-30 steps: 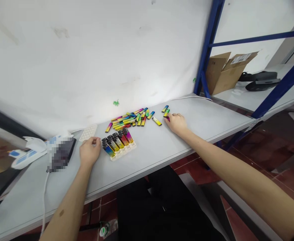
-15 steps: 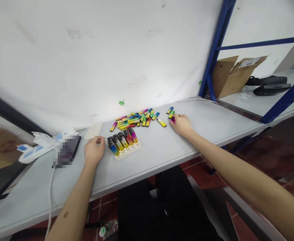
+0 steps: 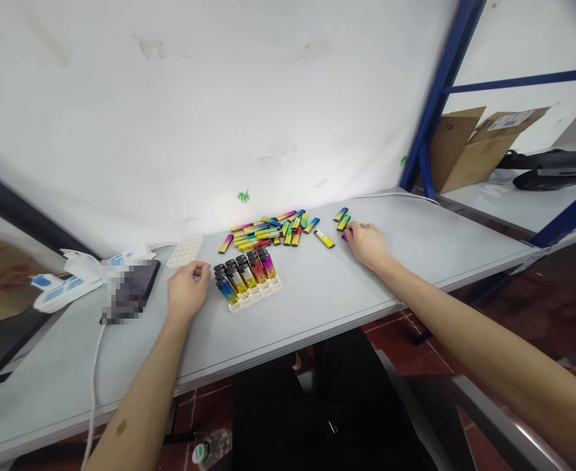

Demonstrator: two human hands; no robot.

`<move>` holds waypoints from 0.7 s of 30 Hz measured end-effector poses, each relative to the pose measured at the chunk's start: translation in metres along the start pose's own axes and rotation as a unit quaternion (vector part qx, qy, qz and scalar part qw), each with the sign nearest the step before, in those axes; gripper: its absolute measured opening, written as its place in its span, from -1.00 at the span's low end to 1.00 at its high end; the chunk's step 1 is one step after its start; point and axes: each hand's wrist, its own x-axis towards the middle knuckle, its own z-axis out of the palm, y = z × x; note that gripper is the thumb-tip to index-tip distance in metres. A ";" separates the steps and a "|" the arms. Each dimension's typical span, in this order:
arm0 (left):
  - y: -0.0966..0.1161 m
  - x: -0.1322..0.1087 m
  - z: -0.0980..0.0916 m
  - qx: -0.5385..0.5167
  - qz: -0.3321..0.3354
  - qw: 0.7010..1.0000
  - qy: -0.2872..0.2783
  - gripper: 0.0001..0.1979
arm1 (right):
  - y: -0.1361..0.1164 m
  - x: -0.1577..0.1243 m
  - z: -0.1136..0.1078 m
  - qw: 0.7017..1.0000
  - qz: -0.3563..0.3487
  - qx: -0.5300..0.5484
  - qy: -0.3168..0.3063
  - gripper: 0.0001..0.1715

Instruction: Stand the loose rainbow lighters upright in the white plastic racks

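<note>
**Both hands down on the table, one at the tray, one at the strays**

The slotted tray (image 3: 254, 297) sat mid-table w/ a block of lighters (image 3: 245, 271) stood black caps up; the slots kept them upright and packed in rows. The left hand (image 3: 188, 288) rested at the tray's 9 o'clock, just beside its edge. Its fingers were loosely curled w/ thumb near forefinger, and whether it pinched anything couldn't be told. Judging by the spot, it was probably bracing the tray.

The loose pile (image 3: 268, 230) lay flat at the tray's 12 o'clock, by the wall. A yellow lighter (image 3: 324, 239) and a stray pair (image 3: 342, 218) lay apart at approx. 2 o'clock. The right hand (image 3: 366, 242) was there too, arm stretched long and low, palm down, fingertips bunched on a pink lighter (image 3: 344, 235) lying on the table (image 3: 317, 307).

An empty white tray (image 3: 184, 251) lay at 10 o'clock, w/ a phone (image 3: 131, 291) at 9 beyond the left hand.
</note>
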 end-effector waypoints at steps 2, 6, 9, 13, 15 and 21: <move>0.001 0.000 0.000 -0.005 0.000 1.000 -0.002 -0.67 | 0.001 0.000 0.000 1.000 0.000 0.007 0.003 -0.56; 0.001 -0.001 0.000 -0.006 0.007 1.000 -0.005 -0.68 | 0.004 -0.002 0.003 0.999 -0.017 0.037 0.026 -0.52; 0.000 -0.001 0.000 -0.005 0.015 1.000 -0.008 -0.68 | 0.007 -0.003 0.007 0.997 -0.023 0.062 0.034 -0.49; -0.001 -0.001 0.001 -0.007 0.017 1.000 -0.013 -0.67 | 0.007 -0.004 0.007 0.996 -0.021 0.077 0.027 -0.49; -0.001 -0.001 0.001 -0.006 0.015 1.000 -0.013 -0.66 | 0.006 -0.005 0.003 0.997 -0.016 0.072 0.020 -0.51; -0.002 0.000 0.003 -0.010 0.010 1.000 -0.010 -0.67 | 0.001 -0.007 -0.008 0.999 0.004 0.047 -0.022 -0.61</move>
